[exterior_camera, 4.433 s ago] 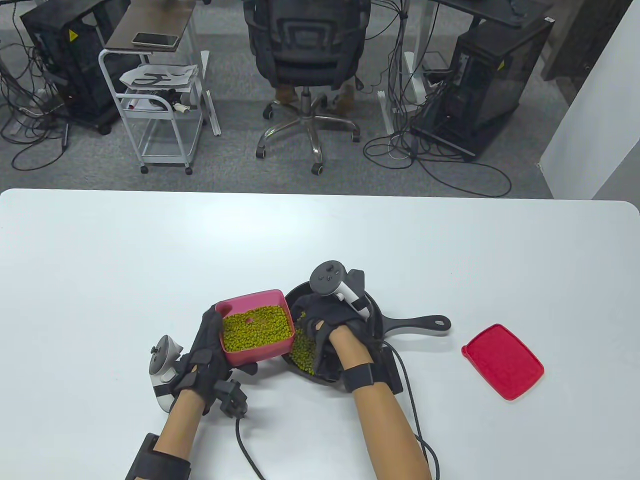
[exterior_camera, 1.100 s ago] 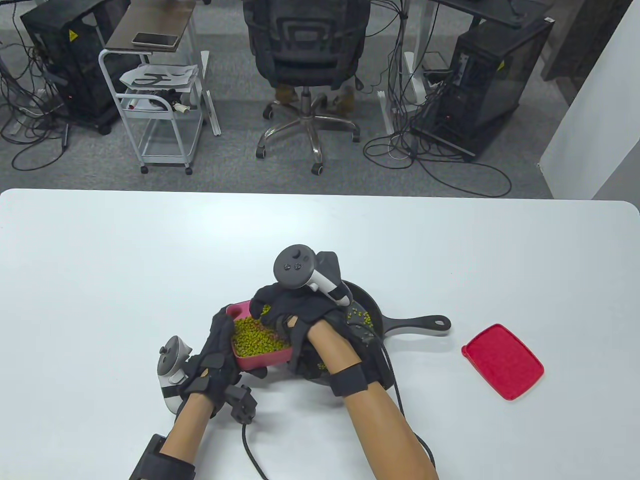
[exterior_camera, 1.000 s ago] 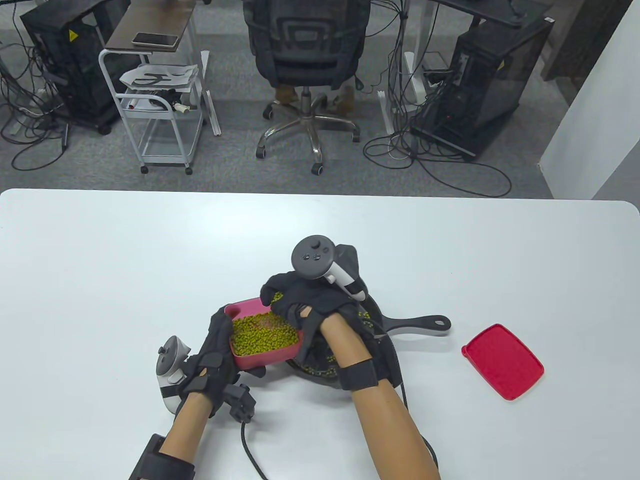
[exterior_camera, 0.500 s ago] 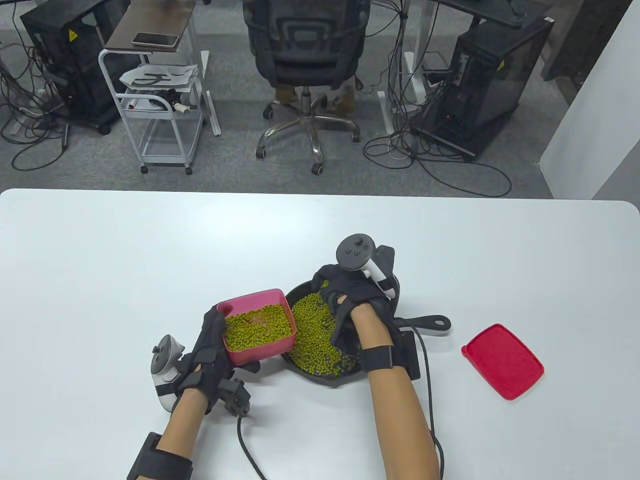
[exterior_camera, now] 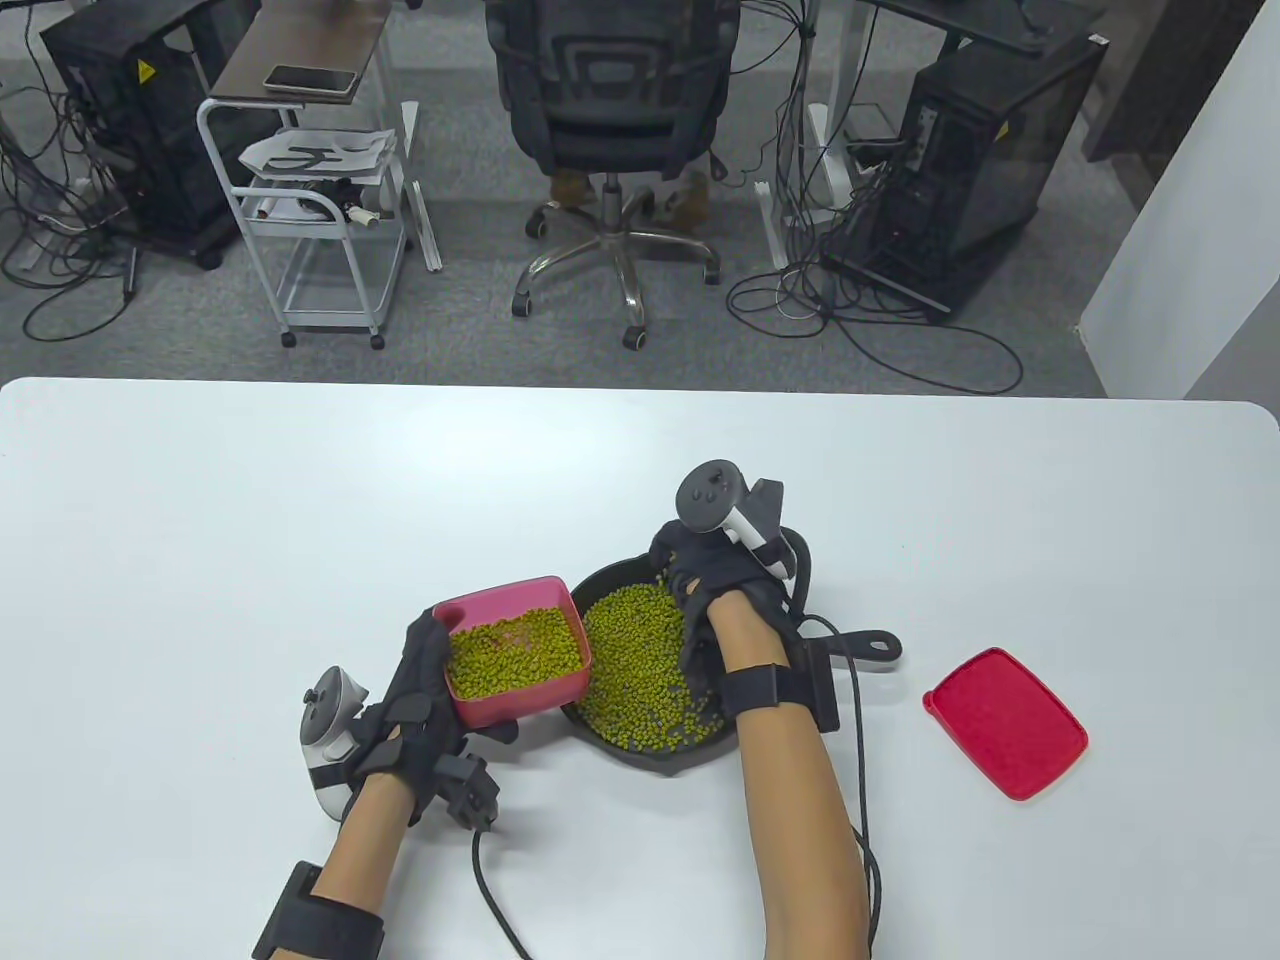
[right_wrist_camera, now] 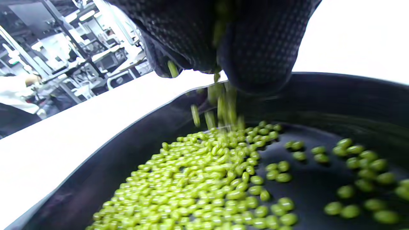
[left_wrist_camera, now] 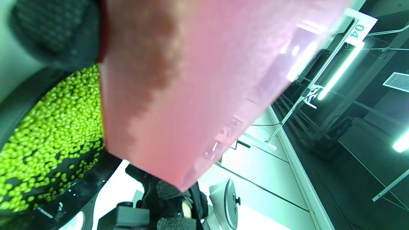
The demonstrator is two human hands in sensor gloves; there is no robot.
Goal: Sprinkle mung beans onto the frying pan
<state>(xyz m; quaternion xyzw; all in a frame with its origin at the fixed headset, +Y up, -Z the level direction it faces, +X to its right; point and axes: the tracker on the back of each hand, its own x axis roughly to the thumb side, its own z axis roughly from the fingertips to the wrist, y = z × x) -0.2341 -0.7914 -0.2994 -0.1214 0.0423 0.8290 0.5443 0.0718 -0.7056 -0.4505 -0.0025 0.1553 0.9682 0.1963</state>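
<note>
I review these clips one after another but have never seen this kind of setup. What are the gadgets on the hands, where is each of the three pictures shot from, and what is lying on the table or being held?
No machine here: a person's two hands in black sensor gloves, each with a grey-and-white tracker strapped to its back.

The table view looks down from above. The left hand holds a pink plastic tub of green mung beans, lifted beside a black cast-iron frying pan on the white table. The right hand hangs over the pan's far side. A red plastic lid lies apart to the right.

The left wrist view looks up past the tub's underside, with the pan of beans at lower left.

The right wrist view sits under the right hand: green mung beans are dropping from its gloved fingertips onto the pile in the pan.
</note>
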